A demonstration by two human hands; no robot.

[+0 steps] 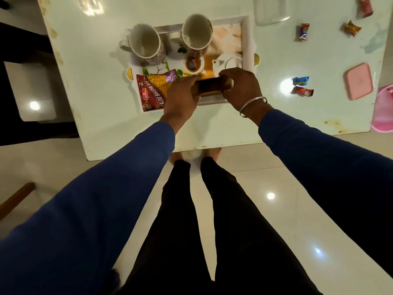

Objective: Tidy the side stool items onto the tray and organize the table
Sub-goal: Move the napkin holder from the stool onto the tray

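Head view: a dark brown rectangular packet (213, 87) is gripped at both ends, the left hand (181, 96) closed on its left end and the right hand (241, 87) closed on its right end, above the near edge of one white tray (246, 37). On the tray are counted two mugs (146, 42) (196, 31), one small white teapot (228, 62), one small cup (192, 64) and one Aloo Bhujia snack packet (154, 88). Five sweet wrappers (303, 31) lie on the table (95, 81) at the right, with one pink lid (358, 80).
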